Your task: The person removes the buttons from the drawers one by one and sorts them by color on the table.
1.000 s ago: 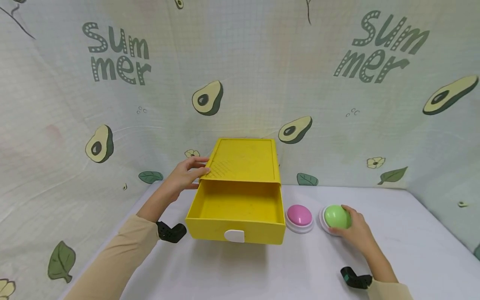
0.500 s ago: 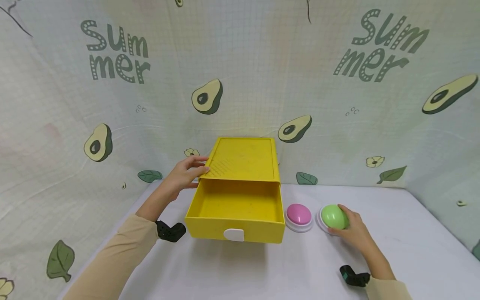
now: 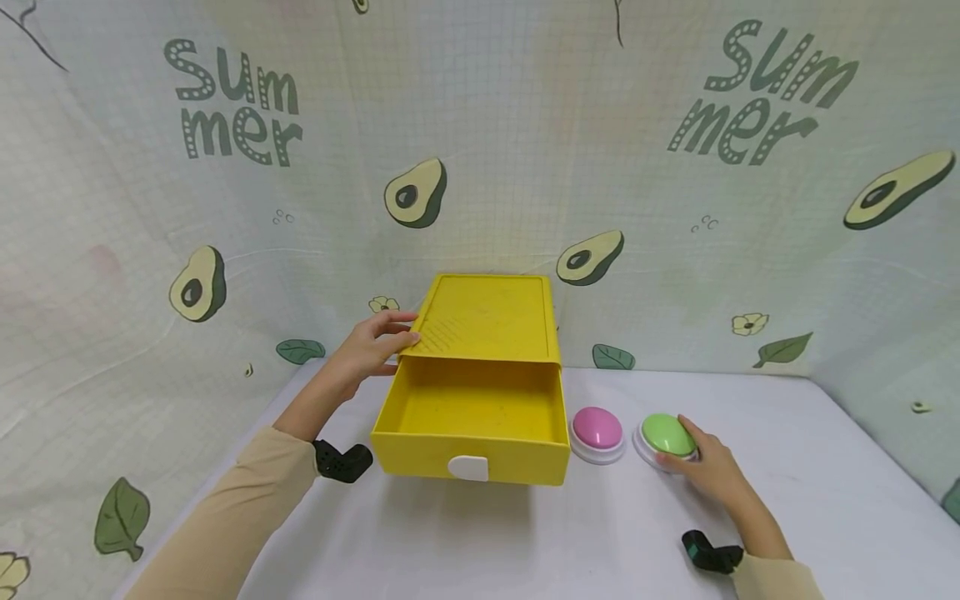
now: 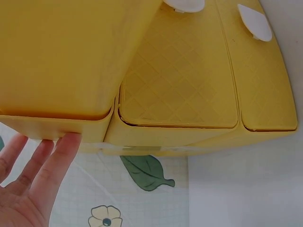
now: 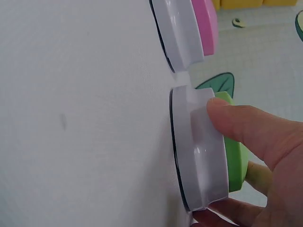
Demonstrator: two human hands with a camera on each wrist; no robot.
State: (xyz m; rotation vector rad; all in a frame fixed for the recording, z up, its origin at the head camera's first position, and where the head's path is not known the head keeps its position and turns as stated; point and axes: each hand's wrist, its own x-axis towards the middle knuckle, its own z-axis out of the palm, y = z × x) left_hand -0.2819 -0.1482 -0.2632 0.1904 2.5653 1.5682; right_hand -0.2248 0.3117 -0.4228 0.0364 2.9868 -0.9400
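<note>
A yellow drawer cabinet (image 3: 487, 321) stands in the middle with its top drawer (image 3: 471, 458) pulled out, the inside bare. At its left side, my left hand (image 3: 366, 354) touches the cabinet near the top front corner; in the left wrist view its fingers (image 4: 57, 158) lie fairly straight against the side wall. To the right, my right hand (image 3: 708, 462) grips a push button with a green dome (image 3: 667, 433) and a white base (image 5: 201, 146). Thumb and fingers are on opposite sides of that base. A pink push button (image 3: 597, 428) stands between it and the cabinet.
Lower drawers with white handles (image 4: 255, 22) show shut under the top one in the left wrist view. A white table (image 3: 600, 542) bears everything. Behind it hangs a printed cloth (image 3: 502, 200). Each wrist wears a black device (image 3: 342, 462).
The green push button has shifted slightly left in the right hand, and its dome looks lower in its base. The left hand, drawer and pink button have stayed put.
</note>
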